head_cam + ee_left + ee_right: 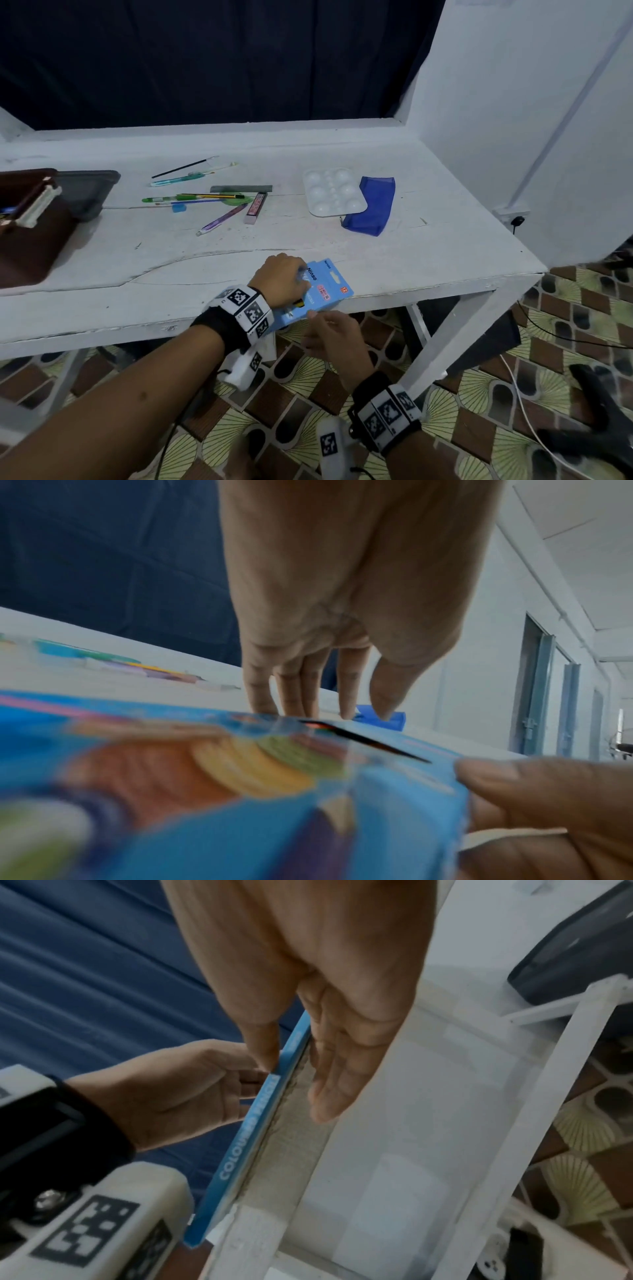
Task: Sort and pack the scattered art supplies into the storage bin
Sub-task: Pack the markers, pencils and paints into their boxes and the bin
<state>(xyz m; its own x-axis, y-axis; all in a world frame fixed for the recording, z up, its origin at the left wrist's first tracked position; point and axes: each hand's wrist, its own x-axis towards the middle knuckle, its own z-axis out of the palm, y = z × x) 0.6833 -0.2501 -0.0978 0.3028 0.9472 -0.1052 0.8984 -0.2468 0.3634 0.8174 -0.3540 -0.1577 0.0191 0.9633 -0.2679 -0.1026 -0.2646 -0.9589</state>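
Observation:
A blue coloured-pencil box (330, 282) lies flat at the table's front edge and overhangs it towards me. My left hand (281, 277) rests on top of it, with straight fingertips (263, 696) pressing down on the box (240, 777). My right hand (334, 334) is at the overhanging edge. Its thumb (263, 1042) sits on the box's narrow side (253, 1118), and its fingers (335, 1074) reach underneath along the table edge. A grey storage bin (87, 192) stands at the far left.
A brown box (30, 233) sits in front of the grey bin. Several pens, pencils and brushes (202, 198) and an eraser (255, 208) lie mid-table. A white palette (334, 195) overlaps a blue pouch (375, 205) further right. A white wall (513, 102) borders the table's right end.

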